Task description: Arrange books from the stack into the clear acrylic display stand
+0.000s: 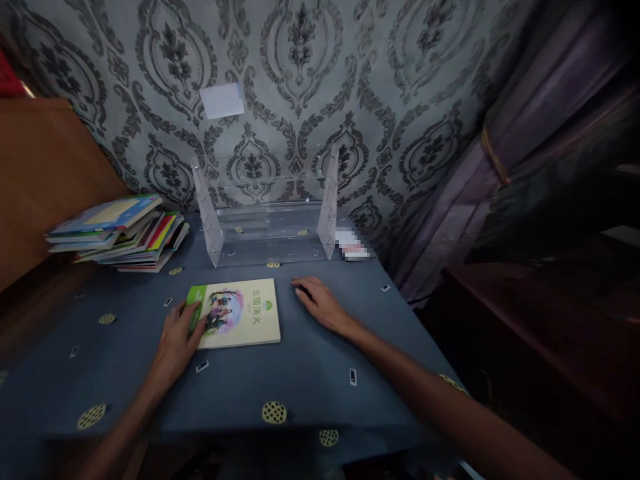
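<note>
A paperback book (260, 313) with a cream cover, a green left strip and a colourful picture lies flat on the table, turned sideways. My left hand (179, 333) rests on its left end, fingers and thumb spread over the cover's edge. To the right of the book, my right hand (320, 303) lies low over the tablecloth, apart from the book. Its fingers stretch out loosely, and it holds nothing. Behind the book stands a clear acrylic rack (327, 207) with two upright sides.
A messy stack of books (133, 233) sits at the back left, by a brown wooden panel (50, 173). A blurred-out item (353, 244) lies right of the rack. Blue patterned cloth (235, 387) covers the table. A tied purple curtain (470, 180) hangs at the right.
</note>
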A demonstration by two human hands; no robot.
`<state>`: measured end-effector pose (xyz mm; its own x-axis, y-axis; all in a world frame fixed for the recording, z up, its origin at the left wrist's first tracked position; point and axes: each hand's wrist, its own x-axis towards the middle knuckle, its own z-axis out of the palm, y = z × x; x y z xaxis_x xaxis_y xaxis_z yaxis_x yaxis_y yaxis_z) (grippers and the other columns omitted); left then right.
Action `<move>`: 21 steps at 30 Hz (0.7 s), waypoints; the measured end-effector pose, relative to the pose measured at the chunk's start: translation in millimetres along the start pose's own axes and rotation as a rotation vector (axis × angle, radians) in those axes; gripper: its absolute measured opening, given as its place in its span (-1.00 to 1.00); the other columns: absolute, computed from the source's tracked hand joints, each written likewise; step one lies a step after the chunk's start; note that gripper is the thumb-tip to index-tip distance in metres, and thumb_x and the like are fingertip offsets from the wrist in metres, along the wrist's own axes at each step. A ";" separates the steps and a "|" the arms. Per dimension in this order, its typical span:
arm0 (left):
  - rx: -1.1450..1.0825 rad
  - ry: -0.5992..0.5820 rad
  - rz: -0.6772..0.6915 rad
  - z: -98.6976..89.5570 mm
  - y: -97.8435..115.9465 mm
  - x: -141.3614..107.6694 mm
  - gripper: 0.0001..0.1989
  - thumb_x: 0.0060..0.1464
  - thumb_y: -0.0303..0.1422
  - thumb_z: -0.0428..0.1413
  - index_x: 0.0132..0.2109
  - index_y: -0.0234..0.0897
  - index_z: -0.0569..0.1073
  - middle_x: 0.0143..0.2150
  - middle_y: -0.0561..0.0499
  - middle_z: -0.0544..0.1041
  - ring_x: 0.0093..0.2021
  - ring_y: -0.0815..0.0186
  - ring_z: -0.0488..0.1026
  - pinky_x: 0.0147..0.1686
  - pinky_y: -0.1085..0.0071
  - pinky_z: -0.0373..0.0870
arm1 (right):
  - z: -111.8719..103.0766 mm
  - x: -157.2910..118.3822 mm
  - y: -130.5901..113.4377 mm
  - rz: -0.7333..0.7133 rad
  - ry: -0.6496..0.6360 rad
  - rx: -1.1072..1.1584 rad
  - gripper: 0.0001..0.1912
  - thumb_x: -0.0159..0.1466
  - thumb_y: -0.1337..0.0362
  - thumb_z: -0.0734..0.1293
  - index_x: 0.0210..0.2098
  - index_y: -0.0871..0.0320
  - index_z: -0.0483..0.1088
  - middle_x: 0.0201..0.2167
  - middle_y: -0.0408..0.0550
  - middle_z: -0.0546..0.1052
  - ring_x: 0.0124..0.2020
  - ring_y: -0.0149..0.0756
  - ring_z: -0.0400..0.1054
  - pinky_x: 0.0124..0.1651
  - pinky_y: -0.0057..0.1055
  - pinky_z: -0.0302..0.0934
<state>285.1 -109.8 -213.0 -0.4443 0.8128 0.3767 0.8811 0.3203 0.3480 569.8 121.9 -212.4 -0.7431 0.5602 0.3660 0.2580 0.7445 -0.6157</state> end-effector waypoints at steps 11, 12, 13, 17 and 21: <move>-0.238 -0.037 0.138 49.3 63.8 20.0 -0.59 0.23 -0.12 -0.03 0.09 -0.18 0.50 0.12 -0.25 0.49 0.14 -0.07 0.45 0.13 -0.06 0.41 | -11.0 -12.3 7.3 0.088 0.143 -0.115 -0.70 0.40 0.28 0.18 0.02 0.14 0.46 -0.03 0.09 0.56 0.06 -0.08 0.41 0.18 -0.07 0.28; -0.247 -0.043 0.143 48.6 63.4 23.6 -0.60 0.22 -0.13 -0.02 0.07 -0.17 0.51 0.10 -0.24 0.50 0.12 -0.07 0.46 0.11 -0.05 0.43 | -11.5 -12.2 8.4 0.093 0.148 -0.120 -0.70 0.39 0.29 0.18 0.01 0.14 0.47 -0.06 0.09 0.56 0.03 -0.07 0.41 0.15 -0.07 0.30; -0.255 -0.056 0.147 47.2 62.6 27.6 -0.61 0.21 -0.13 -0.01 0.05 -0.17 0.51 0.08 -0.23 0.51 0.09 -0.06 0.47 0.09 -0.05 0.44 | -11.8 -11.8 10.2 0.095 0.153 -0.119 -0.71 0.39 0.29 0.18 -0.01 0.14 0.47 -0.08 0.08 0.56 0.00 -0.08 0.42 0.12 -0.09 0.32; -0.268 -0.066 0.080 39.4 53.6 49.8 -0.59 0.22 -0.10 -0.04 0.06 -0.22 0.44 -0.01 -0.21 0.49 -0.01 -0.02 0.48 0.04 -0.04 0.45 | -11.8 -4.7 26.1 0.133 0.248 -0.099 -0.70 0.39 0.27 0.16 0.01 0.12 0.44 -0.12 0.07 0.54 -0.02 -0.09 0.41 0.11 -0.11 0.33; -0.222 0.192 -0.049 39.9 37.2 79.7 -0.50 0.14 -0.09 -0.03 0.11 -0.33 0.31 0.03 -0.27 0.40 0.15 -0.11 0.35 0.17 -0.13 0.32 | -12.7 13.1 50.4 0.274 0.483 -0.149 -0.64 0.31 0.27 0.21 0.07 0.16 0.40 0.09 0.18 0.42 0.19 0.00 0.29 0.26 0.02 0.22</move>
<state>288.9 -13.6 -204.3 -0.5264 0.6856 0.5028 0.8102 0.2251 0.5412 580.9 171.4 -229.8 -0.2801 0.8159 0.5058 0.5116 0.5727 -0.6405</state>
